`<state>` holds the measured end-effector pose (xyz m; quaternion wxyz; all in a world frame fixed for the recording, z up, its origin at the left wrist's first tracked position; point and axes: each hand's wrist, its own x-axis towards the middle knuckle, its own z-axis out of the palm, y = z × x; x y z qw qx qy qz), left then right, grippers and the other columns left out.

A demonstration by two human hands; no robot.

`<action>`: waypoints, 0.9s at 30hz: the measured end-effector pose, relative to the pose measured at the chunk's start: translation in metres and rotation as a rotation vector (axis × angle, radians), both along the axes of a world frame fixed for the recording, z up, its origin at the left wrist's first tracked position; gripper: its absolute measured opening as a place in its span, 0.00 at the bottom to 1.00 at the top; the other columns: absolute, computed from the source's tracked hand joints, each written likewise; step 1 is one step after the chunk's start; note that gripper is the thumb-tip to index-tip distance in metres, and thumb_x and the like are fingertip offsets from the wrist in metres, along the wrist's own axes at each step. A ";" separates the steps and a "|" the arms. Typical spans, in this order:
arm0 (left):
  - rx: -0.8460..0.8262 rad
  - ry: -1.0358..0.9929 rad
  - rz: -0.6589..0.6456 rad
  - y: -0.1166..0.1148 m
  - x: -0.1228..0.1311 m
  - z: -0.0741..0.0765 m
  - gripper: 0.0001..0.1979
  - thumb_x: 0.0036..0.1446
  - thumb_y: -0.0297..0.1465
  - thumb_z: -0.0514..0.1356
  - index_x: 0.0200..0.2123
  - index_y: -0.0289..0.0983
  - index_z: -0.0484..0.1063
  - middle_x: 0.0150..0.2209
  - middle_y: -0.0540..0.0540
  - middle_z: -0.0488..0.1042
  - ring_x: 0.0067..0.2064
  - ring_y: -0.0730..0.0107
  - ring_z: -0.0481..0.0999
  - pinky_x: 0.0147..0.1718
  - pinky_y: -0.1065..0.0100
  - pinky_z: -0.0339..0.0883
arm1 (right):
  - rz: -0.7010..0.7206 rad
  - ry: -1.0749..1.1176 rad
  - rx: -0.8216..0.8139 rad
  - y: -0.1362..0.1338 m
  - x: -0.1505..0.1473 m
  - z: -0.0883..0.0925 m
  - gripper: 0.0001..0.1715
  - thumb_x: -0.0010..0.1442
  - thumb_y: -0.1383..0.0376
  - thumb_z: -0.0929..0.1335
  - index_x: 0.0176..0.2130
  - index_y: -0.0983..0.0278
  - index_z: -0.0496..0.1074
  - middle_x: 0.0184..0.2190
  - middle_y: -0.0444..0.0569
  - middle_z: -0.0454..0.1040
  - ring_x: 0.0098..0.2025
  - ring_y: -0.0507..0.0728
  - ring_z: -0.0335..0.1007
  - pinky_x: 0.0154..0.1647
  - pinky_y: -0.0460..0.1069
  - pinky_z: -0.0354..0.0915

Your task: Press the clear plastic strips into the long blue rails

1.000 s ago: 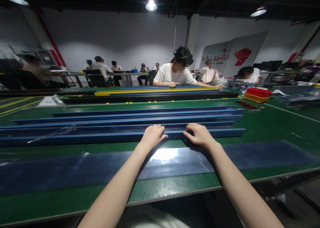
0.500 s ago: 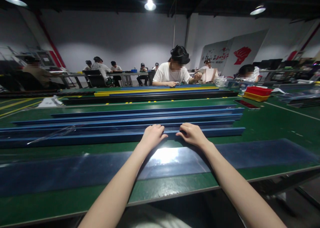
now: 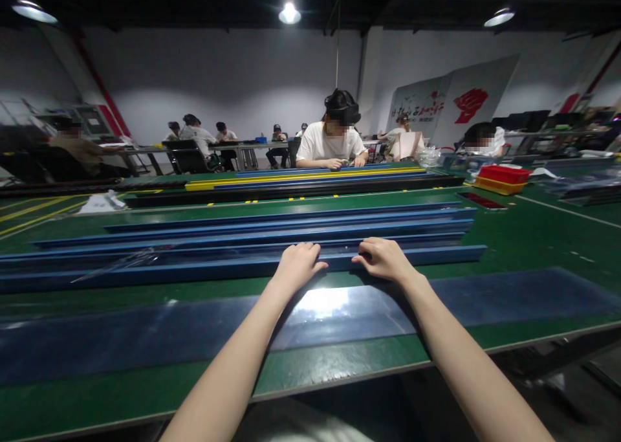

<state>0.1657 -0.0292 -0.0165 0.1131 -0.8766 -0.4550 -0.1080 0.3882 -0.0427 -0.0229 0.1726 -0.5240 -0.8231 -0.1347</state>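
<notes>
Several long blue channel strips (image 3: 233, 235) lie side by side across the green table (image 3: 528, 241). My left hand (image 3: 297, 265) curls over the nearest blue strip (image 3: 194, 272) at its middle, fingers closed on its top edge. A short way to the right, my right hand (image 3: 384, 259) grips the same strip with bent fingers. A long dark blue glossy sheet (image 3: 145, 332) lies flat between the strip and the table's front edge, under my forearms.
Across the table a person in a white shirt (image 3: 331, 143) works at yellow, blue and black strips (image 3: 301, 180). Red and yellow trays (image 3: 499, 178) stand at the right. A white paper (image 3: 99, 202) lies far left. More people sit at tables behind.
The right hand slid a little left along the strip and came back right. The nearest strip's right end now reaches slightly further right. The left hand stays put.
</notes>
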 end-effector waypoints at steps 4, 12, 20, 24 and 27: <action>-0.002 -0.004 0.001 0.000 -0.001 -0.001 0.14 0.55 0.41 0.55 0.38 0.37 0.66 0.39 0.46 0.73 0.42 0.63 0.71 0.37 0.66 0.62 | -0.049 0.005 -0.020 -0.003 0.006 0.002 0.16 0.56 0.56 0.62 0.24 0.64 0.68 0.26 0.48 0.72 0.29 0.53 0.65 0.27 0.46 0.49; -0.004 -0.009 -0.003 0.003 -0.001 -0.004 0.14 0.54 0.41 0.55 0.38 0.37 0.66 0.39 0.45 0.73 0.43 0.62 0.71 0.38 0.66 0.62 | -0.080 0.002 -0.025 -0.003 0.006 0.000 0.16 0.55 0.56 0.62 0.25 0.64 0.69 0.27 0.47 0.71 0.30 0.53 0.65 0.27 0.46 0.50; -0.015 0.021 -0.005 0.002 0.003 -0.005 0.15 0.54 0.41 0.56 0.38 0.36 0.66 0.38 0.44 0.73 0.42 0.61 0.72 0.37 0.65 0.63 | -0.044 0.043 -0.042 -0.003 0.005 -0.001 0.16 0.56 0.55 0.61 0.27 0.63 0.68 0.28 0.47 0.71 0.32 0.54 0.65 0.29 0.46 0.51; -0.020 0.016 0.000 0.002 0.003 -0.004 0.15 0.54 0.41 0.55 0.38 0.36 0.66 0.38 0.44 0.73 0.42 0.61 0.72 0.37 0.65 0.63 | -0.027 0.045 -0.048 -0.004 0.003 -0.001 0.16 0.56 0.56 0.61 0.27 0.63 0.67 0.28 0.47 0.71 0.32 0.54 0.65 0.30 0.46 0.52; -0.024 0.013 0.002 0.002 0.003 -0.005 0.15 0.54 0.41 0.56 0.38 0.36 0.66 0.38 0.44 0.73 0.42 0.61 0.72 0.38 0.65 0.62 | -0.017 0.040 -0.055 -0.003 0.000 -0.002 0.16 0.57 0.55 0.60 0.28 0.63 0.67 0.29 0.47 0.71 0.33 0.54 0.65 0.29 0.45 0.52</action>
